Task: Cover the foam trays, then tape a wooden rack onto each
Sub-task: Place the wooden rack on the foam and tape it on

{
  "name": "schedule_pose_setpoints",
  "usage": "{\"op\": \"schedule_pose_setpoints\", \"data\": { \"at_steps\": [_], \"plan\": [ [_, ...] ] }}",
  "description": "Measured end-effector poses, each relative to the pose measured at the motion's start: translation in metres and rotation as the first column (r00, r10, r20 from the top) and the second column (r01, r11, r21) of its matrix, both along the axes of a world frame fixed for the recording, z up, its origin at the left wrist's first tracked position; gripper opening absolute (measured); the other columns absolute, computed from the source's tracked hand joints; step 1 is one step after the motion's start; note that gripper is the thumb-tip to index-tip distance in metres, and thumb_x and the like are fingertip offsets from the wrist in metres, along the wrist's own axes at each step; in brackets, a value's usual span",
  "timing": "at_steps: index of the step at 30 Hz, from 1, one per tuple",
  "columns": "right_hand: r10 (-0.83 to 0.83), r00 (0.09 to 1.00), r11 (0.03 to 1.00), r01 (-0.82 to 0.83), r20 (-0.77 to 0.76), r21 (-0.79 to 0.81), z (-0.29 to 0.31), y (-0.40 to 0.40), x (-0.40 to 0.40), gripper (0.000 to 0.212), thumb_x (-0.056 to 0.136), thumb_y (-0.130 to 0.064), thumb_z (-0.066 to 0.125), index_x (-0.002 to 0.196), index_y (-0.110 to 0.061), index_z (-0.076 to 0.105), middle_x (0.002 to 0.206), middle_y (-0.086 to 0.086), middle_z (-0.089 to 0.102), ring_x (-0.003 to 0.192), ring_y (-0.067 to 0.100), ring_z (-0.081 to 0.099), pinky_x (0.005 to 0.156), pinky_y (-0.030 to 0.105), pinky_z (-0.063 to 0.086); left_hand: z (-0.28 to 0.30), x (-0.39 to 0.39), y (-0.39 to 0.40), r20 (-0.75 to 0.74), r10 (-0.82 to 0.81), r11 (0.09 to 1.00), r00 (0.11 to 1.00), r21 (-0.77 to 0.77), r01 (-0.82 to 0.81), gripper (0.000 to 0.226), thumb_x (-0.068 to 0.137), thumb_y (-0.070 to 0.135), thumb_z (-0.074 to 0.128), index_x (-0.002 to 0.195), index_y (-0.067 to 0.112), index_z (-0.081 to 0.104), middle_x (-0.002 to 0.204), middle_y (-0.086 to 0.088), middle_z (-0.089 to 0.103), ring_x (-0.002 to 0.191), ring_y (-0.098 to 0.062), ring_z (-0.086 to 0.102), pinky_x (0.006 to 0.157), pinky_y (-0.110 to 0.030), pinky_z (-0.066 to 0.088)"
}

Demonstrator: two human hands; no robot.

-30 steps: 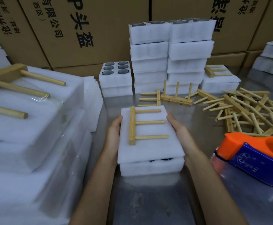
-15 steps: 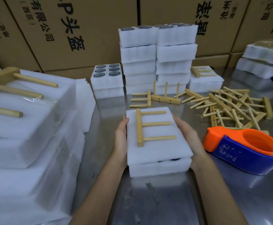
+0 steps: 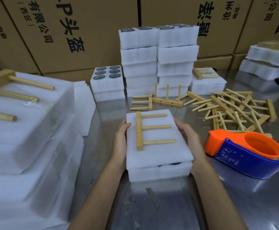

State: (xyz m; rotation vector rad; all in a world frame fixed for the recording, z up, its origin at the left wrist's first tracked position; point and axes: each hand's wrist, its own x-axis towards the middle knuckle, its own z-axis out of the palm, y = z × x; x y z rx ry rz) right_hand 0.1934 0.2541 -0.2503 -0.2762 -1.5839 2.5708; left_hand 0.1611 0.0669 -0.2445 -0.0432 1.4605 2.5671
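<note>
A white foam tray (image 3: pixel 160 172) lies on the metal table (image 3: pixel 152 206) in front of me, with a white foam cover sheet (image 3: pixel 160 153) on top of it. A wooden rack (image 3: pixel 139 130) with three pegs lies loose on the cover, its bar to the left. My left hand (image 3: pixel 121 143) holds the tray's left side, thumb over the cover's top edge. My right hand (image 3: pixel 190 140), slightly blurred, holds the right side, its fingers reaching the far corner. An orange and blue tape dispenser (image 3: pixel 245 153) sits just right of my right hand.
A loose pile of wooden racks (image 3: pixel 235 107) spreads at the right. Stacked foam trays (image 3: pixel 158 55) stand behind, with an uncovered tray of cups (image 3: pixel 108 75) beside them. Taped trays with racks (image 3: pixel 27 130) are piled at the left, next to spare cover sheets (image 3: pixel 84 105). Cardboard boxes line the back.
My view has swung right, bringing the tape dispenser fully into sight. Both hands stay on the sides of the covered tray, and my left thumb now sits over its top edge.
</note>
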Motion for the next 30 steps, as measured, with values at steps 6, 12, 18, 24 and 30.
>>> {"op": "schedule_pose_setpoints", "data": {
  "at_steps": [6, 12, 18, 24, 30],
  "plan": [
    [-0.38, 0.823, 0.714, 0.551, -0.422, 0.432, 0.011, -0.002, 0.037, 0.022, 0.089, -0.015, 0.056, 0.097, -0.024, 0.075, 0.111, -0.01, 0.071, 0.113, 0.004, 0.061, 0.094, 0.023, 0.046, 0.0, 0.0, -0.008, -0.005, 0.039, 0.995, 0.999, -0.095, -0.039, 0.034, 0.095, 0.032, 0.049, 0.1, 0.017, 0.079, 0.106, -0.007, 0.074, 0.098, -0.024, 0.07, 0.086, -0.037, 0.057],
    [-0.478, 0.671, -0.147, 0.575, -0.566, 0.805, 0.011, 0.033, 0.072, 0.027, 0.084, -0.022, 0.049, 0.098, -0.012, 0.07, 0.112, 0.009, 0.065, 0.108, 0.03, 0.052, 0.096, 0.042, 0.033, 0.001, 0.002, -0.007, -0.032, 0.071, 0.973, 0.997, -0.217, -0.076, 0.039, 0.094, 0.024, 0.047, 0.128, 0.014, 0.064, 0.125, -0.014, 0.068, 0.118, -0.036, 0.062, 0.106, -0.057, 0.045],
    [-0.69, 0.519, -0.316, 0.412, -0.505, 0.855, 0.008, 0.068, 0.069, 0.034, 0.095, -0.036, 0.049, 0.089, -0.002, 0.053, 0.079, 0.024, 0.065, 0.075, 0.041, 0.059, 0.084, 0.046, 0.037, 0.004, 0.003, -0.005, -0.062, 0.077, 0.973, 0.995, -0.211, -0.088, 0.032, 0.087, 0.027, 0.053, 0.114, 0.021, 0.07, 0.113, -0.012, 0.069, 0.108, -0.036, 0.062, 0.101, -0.058, 0.045],
    [-0.672, 0.48, -0.247, 0.573, -0.564, 0.782, 0.024, 0.09, 0.063, 0.03, 0.092, -0.022, 0.045, 0.078, -0.002, 0.062, 0.064, 0.027, 0.06, 0.058, 0.039, 0.049, 0.065, 0.039, 0.035, 0.009, 0.006, -0.008, -0.024, 0.108, 0.971, 0.994, -0.212, -0.111, 0.045, 0.085, 0.035, 0.057, 0.123, 0.015, 0.068, 0.121, -0.005, 0.07, 0.124, -0.031, 0.059, 0.106, -0.048, 0.046],
    [-0.618, 0.45, -0.157, 0.733, -0.645, 0.661, 0.079, 0.099, 0.058, 0.03, 0.092, -0.027, 0.039, 0.066, -0.015, 0.048, 0.059, 0.012, 0.05, 0.058, 0.032, 0.045, 0.056, 0.033, 0.023, 0.043, 0.019, -0.014, -0.458, 0.284, 0.778, 0.842, -0.404, -0.482, 0.027, 0.098, 0.015, 0.052, 0.117, 0.024, 0.07, 0.112, 0.014, 0.072, 0.106, 0.004, 0.063, 0.092, -0.009, 0.047]
  ]
}}
